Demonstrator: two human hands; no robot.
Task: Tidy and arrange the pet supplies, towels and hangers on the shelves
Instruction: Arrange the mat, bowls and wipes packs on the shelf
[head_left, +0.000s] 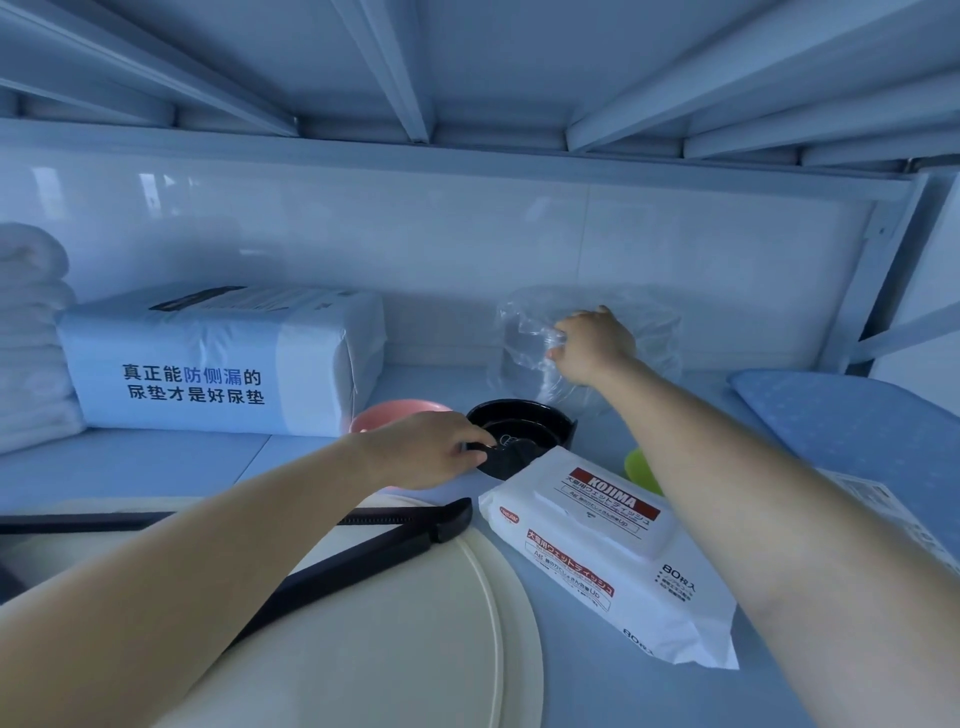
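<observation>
blk bowl (525, 423) upright mid-shelf | clr bag (519, 332) crumpled behind it

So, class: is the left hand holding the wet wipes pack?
No, the left hand grips the black bowl, not the wet wipes pack.

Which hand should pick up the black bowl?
Probably the left hand: its fingers grip the rim of the black bowl, while the right hand holds the clear bag farther back.

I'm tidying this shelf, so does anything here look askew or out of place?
The wipes pack lies slanted, its corner hiding part of the black bowl and most of a green bowl. A black hanger lies crooked across the cream round board.
</observation>
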